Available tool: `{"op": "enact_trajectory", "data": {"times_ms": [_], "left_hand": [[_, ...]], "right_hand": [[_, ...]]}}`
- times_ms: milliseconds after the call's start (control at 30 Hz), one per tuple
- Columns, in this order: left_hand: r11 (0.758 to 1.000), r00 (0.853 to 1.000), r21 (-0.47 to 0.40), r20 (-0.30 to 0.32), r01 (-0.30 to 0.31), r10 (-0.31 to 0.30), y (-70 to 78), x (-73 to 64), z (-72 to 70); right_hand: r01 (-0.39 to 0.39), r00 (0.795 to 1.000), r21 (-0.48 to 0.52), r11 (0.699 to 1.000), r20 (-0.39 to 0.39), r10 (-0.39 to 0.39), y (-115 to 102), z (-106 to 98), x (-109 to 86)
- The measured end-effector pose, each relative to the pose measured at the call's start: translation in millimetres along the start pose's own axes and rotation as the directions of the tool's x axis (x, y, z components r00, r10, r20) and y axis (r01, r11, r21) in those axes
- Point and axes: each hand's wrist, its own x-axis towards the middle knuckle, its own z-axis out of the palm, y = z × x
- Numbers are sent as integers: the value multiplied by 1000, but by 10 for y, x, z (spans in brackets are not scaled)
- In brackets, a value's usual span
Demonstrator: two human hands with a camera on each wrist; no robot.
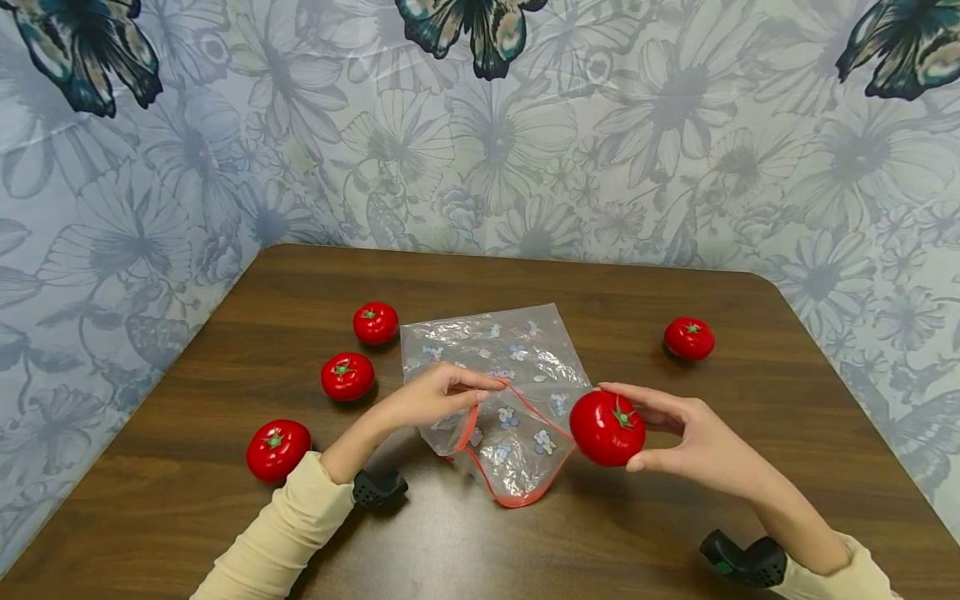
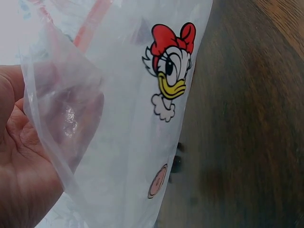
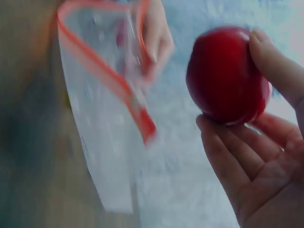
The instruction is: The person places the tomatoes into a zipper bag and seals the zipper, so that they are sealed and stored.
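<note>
Bag gapes toward the table's near edge because the left hand pinches its rim; right hand grips tomato

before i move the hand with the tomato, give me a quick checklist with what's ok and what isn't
1. Right hand grips the held tomato between thumb and fingers: ok
2. Left hand holds the clear bag at its mouth: ok
3. Mouth spread, with the red rim parted: ok
4. Both sides of the mouth held: not ok, only the left hand is on the bag
5. Held tomato apart from the bag: ok, the right wrist view shows a gap
6. Back-left tomato not touching the bag: cannot tell, it sits right by the corner
</note>
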Motion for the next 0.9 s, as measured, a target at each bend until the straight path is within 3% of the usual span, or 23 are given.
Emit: {"op": "enact_trajectory", "data": {"times_ms": [233, 500, 900], "left_hand": [[1000, 1000, 5, 1, -9, 9, -4, 9, 0], [1000, 1000, 11, 8, 2, -2, 93, 3, -5], [1000, 999, -6, 23, -25, 25, -7, -8, 5]], "right_hand": [[39, 999, -21, 999, -19, -39, -72, 444, 62], [74, 996, -44, 996, -48, -76, -22, 864, 65], [-50, 994, 44, 998, -91, 54, 114, 1161, 79]]}}
